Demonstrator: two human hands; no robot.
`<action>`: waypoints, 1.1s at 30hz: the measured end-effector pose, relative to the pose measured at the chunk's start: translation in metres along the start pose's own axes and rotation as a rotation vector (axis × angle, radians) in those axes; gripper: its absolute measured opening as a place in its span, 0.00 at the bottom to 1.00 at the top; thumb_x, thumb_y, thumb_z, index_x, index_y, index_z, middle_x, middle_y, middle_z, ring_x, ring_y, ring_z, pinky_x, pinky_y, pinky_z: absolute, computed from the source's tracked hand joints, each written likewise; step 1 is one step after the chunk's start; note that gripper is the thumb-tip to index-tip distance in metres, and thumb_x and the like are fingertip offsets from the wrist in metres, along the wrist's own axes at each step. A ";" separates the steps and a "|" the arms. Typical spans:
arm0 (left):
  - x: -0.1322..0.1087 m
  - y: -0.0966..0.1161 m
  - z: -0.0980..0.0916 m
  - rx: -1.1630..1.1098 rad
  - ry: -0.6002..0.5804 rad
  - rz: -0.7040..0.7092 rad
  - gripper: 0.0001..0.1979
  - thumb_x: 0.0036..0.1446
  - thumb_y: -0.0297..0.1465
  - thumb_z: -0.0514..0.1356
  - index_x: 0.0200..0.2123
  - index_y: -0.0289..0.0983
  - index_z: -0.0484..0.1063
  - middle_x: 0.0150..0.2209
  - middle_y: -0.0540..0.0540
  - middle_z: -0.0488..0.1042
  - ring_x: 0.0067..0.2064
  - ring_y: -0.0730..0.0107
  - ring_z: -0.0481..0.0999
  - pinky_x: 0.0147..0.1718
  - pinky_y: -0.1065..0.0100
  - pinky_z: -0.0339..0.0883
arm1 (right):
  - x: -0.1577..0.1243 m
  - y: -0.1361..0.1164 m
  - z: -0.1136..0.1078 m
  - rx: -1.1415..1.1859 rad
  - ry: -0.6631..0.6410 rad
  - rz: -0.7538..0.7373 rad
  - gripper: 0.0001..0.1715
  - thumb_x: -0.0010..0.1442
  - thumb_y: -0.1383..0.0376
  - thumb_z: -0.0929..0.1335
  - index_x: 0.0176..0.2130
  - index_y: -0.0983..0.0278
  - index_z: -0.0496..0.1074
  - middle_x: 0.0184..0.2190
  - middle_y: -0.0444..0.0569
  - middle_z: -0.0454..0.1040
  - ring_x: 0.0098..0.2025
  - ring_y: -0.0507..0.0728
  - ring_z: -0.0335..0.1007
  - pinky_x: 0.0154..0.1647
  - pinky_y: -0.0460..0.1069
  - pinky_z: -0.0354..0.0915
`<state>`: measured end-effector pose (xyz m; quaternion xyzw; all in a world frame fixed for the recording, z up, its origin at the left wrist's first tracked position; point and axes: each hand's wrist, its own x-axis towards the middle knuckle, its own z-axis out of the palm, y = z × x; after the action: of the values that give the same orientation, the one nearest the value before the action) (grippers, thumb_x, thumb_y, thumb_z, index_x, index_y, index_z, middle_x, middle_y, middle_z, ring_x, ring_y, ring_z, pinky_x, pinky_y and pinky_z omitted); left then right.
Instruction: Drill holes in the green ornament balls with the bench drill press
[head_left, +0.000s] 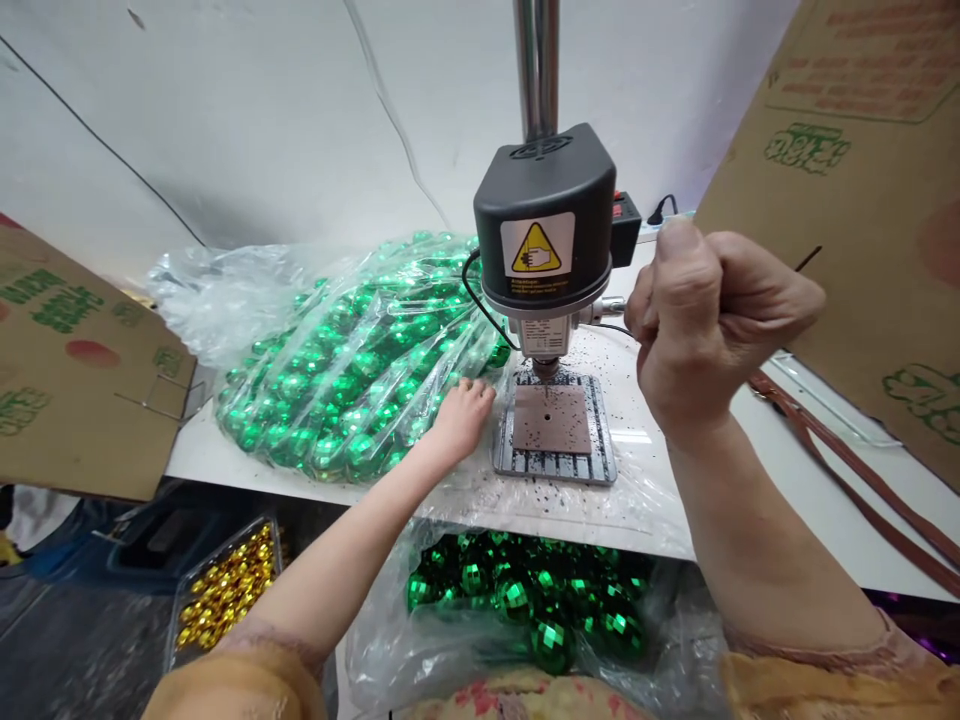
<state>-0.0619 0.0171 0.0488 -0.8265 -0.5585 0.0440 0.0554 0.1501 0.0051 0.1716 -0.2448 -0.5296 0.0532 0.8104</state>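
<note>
A black bench drill press [544, 215] with a yellow warning label stands in the middle. Under its chuck, a brown board [551, 420] with a small dark hole lies on the slotted metal base [501, 455]. My right hand [697, 320] is closed in a fist at the press's right side, around its feed lever; most of the lever is hidden by the fingers. My left hand [466, 412] rests left of the base, beside a clear plastic bag [360, 370] of shiny green faceted balls. Its fingers are curled, and what they hold, if anything, is hidden.
Dark shavings are scattered over the white table [540, 505]. Cardboard boxes [82, 370] flank it on both sides. More green balls [551, 640] lie in plastic below its front edge, and gold balls [229, 590] fill a tray at lower left. A brown strap [847, 470] lies right.
</note>
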 end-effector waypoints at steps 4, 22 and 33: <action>0.009 -0.019 -0.001 0.064 -0.073 -0.043 0.13 0.53 0.20 0.62 0.43 0.34 0.75 0.46 0.35 0.75 0.52 0.44 0.71 0.47 0.54 0.67 | 0.000 0.002 -0.002 0.021 -0.017 0.000 0.28 0.65 0.62 0.66 0.17 0.62 0.54 0.15 0.40 0.50 0.17 0.46 0.49 0.20 0.48 0.47; -0.012 0.041 -0.001 -1.796 0.067 -0.281 0.29 0.54 0.44 0.67 0.54 0.38 0.66 0.40 0.46 0.74 0.32 0.71 0.75 0.28 0.70 0.70 | -0.001 0.003 -0.002 0.043 -0.031 -0.007 0.29 0.65 0.59 0.66 0.18 0.62 0.51 0.15 0.39 0.49 0.17 0.46 0.47 0.20 0.48 0.45; 0.002 0.043 0.014 -1.488 0.099 -0.176 0.26 0.60 0.51 0.59 0.54 0.41 0.69 0.33 0.48 0.74 0.24 0.74 0.70 0.22 0.70 0.67 | -0.005 0.003 -0.003 -0.044 -0.032 0.025 0.29 0.66 0.58 0.65 0.19 0.62 0.50 0.15 0.40 0.50 0.18 0.47 0.47 0.22 0.49 0.48</action>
<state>-0.0236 0.0033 0.0287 -0.5990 -0.5017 -0.3870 -0.4897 0.1512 0.0053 0.1654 -0.2685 -0.5405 0.0557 0.7954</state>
